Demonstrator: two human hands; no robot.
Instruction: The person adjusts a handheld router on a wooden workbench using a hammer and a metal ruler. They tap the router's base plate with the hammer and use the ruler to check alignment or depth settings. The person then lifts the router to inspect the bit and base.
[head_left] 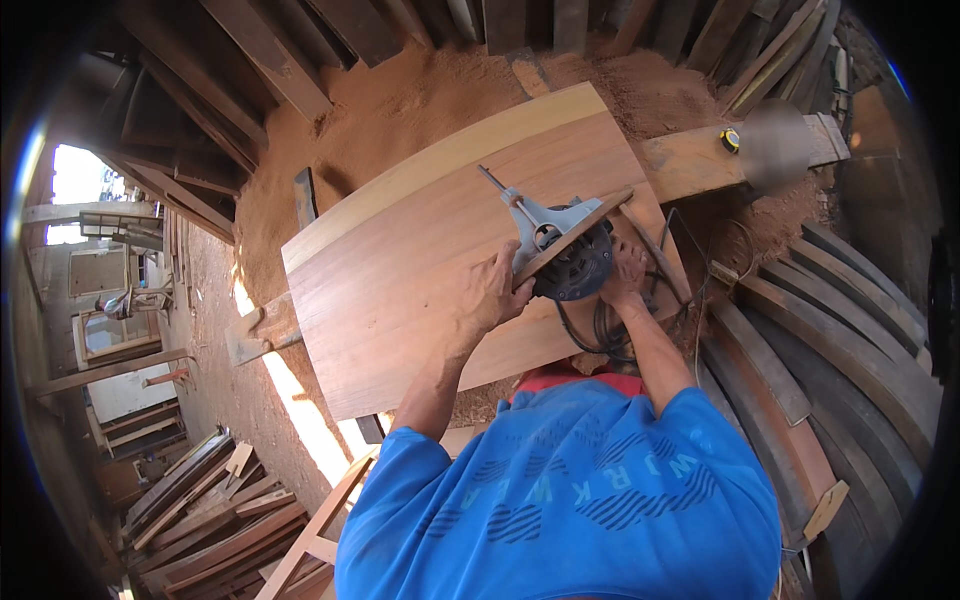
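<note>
A wide wooden panel [400,260], tan with a paler strip along its far edge, lies tilted in front of me. On its right half rests a power tool [580,268] with a round black body and a grey metal frame; I cannot make out its exact kind. A narrow wooden strip [612,205] crosses the tool at a slant. My left hand [492,290] is closed round the strip's near left end, beside the black body. At the body's right side, my right hand [627,270] grips the tool, its fingers partly hidden. Black cable [603,335] loops down near my right wrist.
A second wooden strip [655,250] lies along the panel's right edge. Beyond it, a yellow and black tape measure [730,140] sits on a plank [690,165]. Curved timbers [850,330] are stacked at right, scrap wood [220,500] at lower left. Sawdust [400,110] covers the far ground.
</note>
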